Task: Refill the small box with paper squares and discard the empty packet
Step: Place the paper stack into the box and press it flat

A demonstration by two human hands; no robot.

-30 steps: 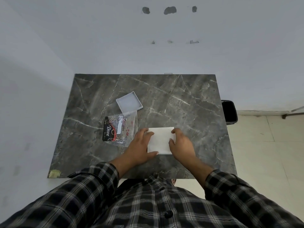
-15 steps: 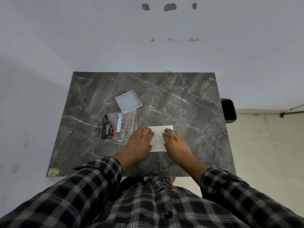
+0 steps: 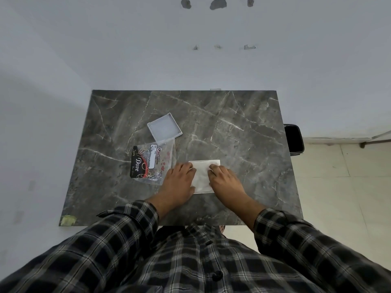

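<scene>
Dark marble-patterned table [image 3: 243,127] set against a pale wall, with a black bin [image 3: 293,138] on the floor just beside its right edge. Plaid sleeves extend to both hands. Left hand [image 3: 179,182] and right hand [image 3: 224,179] lie palm-down with fingers extended, pressing flat on the white stack of paper squares [image 3: 202,176] near the table's front centre; neither grips it. The clear packet [image 3: 152,161] lies left of the stack, its far end touching the open small box [image 3: 164,129].
</scene>
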